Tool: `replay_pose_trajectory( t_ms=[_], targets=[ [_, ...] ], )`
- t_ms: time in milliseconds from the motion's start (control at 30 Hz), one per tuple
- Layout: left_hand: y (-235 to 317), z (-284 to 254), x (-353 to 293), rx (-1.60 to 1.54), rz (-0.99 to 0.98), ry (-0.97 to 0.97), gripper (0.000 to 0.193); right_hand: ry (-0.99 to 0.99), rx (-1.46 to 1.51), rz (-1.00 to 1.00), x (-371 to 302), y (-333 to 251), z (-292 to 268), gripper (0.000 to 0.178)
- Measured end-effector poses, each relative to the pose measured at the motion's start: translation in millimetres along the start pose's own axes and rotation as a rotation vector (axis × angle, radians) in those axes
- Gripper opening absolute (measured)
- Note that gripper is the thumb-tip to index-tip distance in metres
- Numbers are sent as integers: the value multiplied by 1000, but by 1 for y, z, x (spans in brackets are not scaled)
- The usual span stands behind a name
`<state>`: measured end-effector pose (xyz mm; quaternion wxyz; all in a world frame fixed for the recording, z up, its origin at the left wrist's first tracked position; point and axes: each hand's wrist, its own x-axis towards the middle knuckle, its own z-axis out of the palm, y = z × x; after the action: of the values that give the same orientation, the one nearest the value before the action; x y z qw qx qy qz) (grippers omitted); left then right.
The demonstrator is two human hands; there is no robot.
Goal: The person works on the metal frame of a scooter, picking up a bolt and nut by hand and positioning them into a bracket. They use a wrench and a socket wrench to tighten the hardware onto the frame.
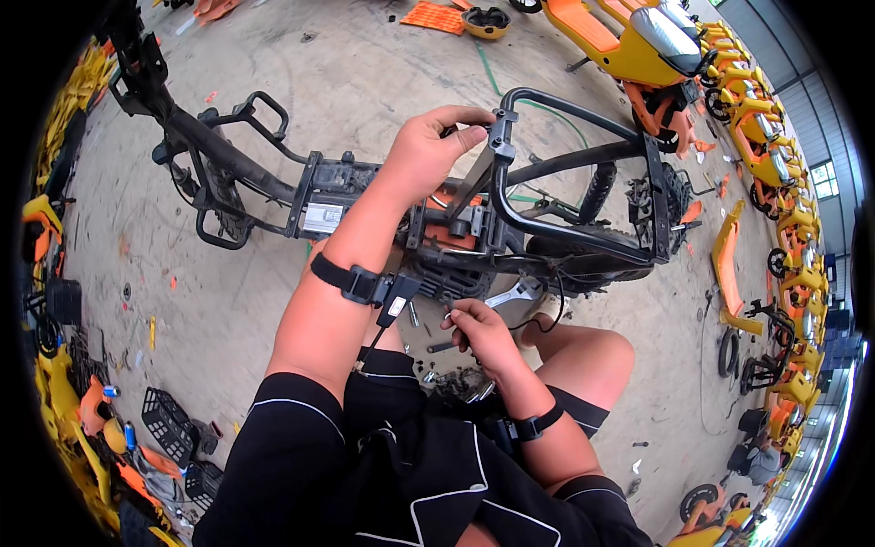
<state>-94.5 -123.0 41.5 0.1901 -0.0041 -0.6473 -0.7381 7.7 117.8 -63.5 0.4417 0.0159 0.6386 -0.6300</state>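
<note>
A stripped scooter frame (556,228) of black tubes lies across the floor in front of me. My left hand (433,146) reaches over it, thumb and forefinger bent together beside the clamp bracket (501,135) on the hooped tube. Whatever those fingers hold, if anything, is too small to name. Nearer my knees, my right hand (483,335) is closed in a pinch, with a tiny light spot at its fingertips that I cannot identify. Just beyond it, a silver adjustable wrench (518,293) rests beside the frame's lower edge.
Small tools and metal parts (447,378) lie on the floor between my legs. The scooter's rear wheel (583,255) is under the frame. Yellow scooters (629,41) line the right side. An orange-yellow body panel (729,264) is on the floor; black crates (170,424) lie at left.
</note>
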Motion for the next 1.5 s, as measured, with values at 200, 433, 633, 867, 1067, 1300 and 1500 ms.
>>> replay_pose_trajectory(
  t_ms=[200,433,633,867,1067,1300,1500],
  targets=[
    [5,0,-2,81,-2,-45,24,-10,-14,0,2,3,0,25],
    [4,-1,0,63,4,-56,20,-12,-24,-6,4,3,1,24],
    [5,-1,0,62,-4,-55,20,-4,-35,-21,5,3,3,23],
    [4,0,0,103,17,-56,21,-8,-46,-18,6,3,6,24],
    [6,0,0,169,70,-70,20,-7,-51,-21,6,4,6,24],
    [10,0,0,48,-15,-27,22,13,-42,-19,5,3,5,23],
    [2,5,4,-45,30,-84,24,-2,-52,-50,7,8,2,22]
  ],
)
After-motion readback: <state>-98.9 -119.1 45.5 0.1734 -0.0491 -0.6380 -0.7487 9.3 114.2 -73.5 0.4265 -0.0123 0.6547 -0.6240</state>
